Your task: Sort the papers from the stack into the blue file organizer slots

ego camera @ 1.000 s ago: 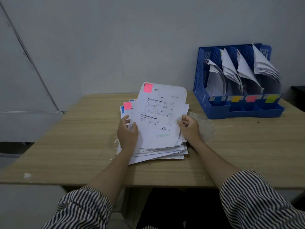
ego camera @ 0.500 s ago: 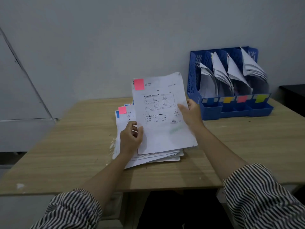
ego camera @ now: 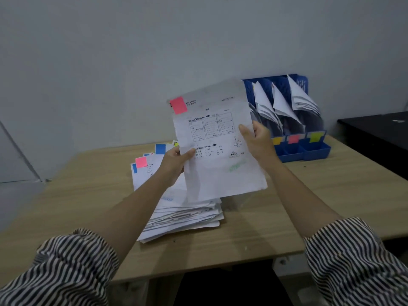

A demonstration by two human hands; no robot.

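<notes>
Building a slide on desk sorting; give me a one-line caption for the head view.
Both hands, left hand and right hand, hold a pink-tagged sheet above the paper stack, near the blue file organizer.

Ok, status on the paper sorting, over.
Left hand and right hand grip pink-tagged sheet, lifted above stack. Blue organizer right of it. Nothing between.

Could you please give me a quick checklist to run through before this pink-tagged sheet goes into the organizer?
1. Sheet held by both the left hand and right hand: ok.
2. Sheet lifted off the stack: ok.
3. Pink sticky note on the sheet readable: ok.
4. Matching pink label found on the blue organizer: ok.
5. Room left in the pink slot: cannot tell.
6. Only one sheet picked up: cannot tell.
</notes>
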